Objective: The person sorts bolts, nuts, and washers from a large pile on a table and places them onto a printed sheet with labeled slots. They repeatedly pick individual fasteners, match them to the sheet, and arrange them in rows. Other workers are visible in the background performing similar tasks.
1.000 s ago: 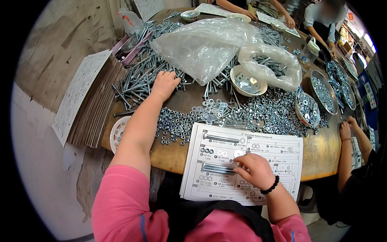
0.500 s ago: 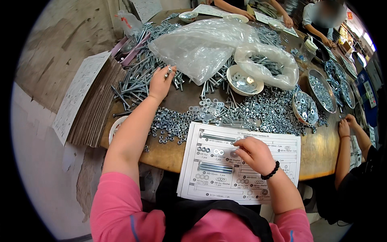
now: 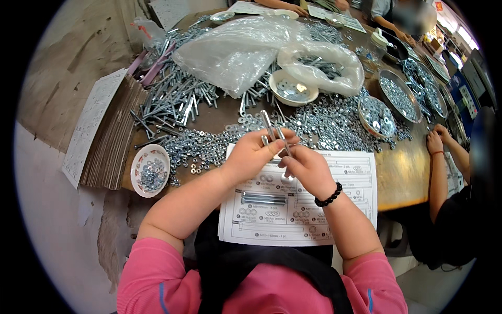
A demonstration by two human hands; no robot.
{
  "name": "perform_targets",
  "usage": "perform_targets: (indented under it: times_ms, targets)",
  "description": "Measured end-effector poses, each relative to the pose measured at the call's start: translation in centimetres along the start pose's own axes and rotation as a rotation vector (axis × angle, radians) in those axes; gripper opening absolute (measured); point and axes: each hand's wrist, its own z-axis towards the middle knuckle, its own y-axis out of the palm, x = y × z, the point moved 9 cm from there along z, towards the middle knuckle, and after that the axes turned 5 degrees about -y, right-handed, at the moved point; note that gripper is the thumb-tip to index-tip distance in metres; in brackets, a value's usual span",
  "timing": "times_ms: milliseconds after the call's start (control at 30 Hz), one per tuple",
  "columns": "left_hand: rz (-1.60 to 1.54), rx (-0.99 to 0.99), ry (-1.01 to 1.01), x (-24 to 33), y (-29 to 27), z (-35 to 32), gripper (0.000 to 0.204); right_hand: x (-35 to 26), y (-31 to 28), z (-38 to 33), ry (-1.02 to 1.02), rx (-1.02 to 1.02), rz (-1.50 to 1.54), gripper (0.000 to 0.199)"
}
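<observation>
Left hand [image 3: 250, 157] moved beside right hand [image 3: 311, 170]; it holds bolts [image 3: 267, 124].

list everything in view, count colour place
Held bolts: several, silver, centre
Loose bolts: many, silver, upper left
Loose nuts: many, silver, centre
Plastic bags: at least two, clear, upper
Bowls: several, whitish, left to right
Metal trays: several, silver, right
Printed sheets: one stack, white, lower centre
Card stack: one, brown, left
Jug: one, clear, upper right
Table: one, brown, beneath
Others' hands: several, upper and right
Left hand: one, holding bolts
Right hand: one, beside left
</observation>
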Motion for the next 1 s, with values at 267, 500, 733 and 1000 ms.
perform_targets:
  times_ms: [267, 500, 733, 1000]
  targets:
    - [-0.168, 0.05, 0.149, 1.2, 3.7, -0.7, 0.029, 4.6, -3.3, -6.8, 0.06, 0.311, 1.002, 0.02]
    - [0.256, -0.13, 0.214, -1.5, 9.3, -1.2, 0.015, 3.7, -0.5, -8.0, 0.136, 0.348, 1.325, 0.023]
    - [0.886, -0.078, 0.083, -3.2, 8.6, -1.0, 0.023, 5.8, -10.2, -12.8, 0.155, 0.349, 0.264, 0.017]
    - [1.046, -0.194, 0.332, -7.0, 13.7, -2.9, 0.021, 3.0, -12.8, -14.7, -0.07, 0.277, -0.71, 0.015]
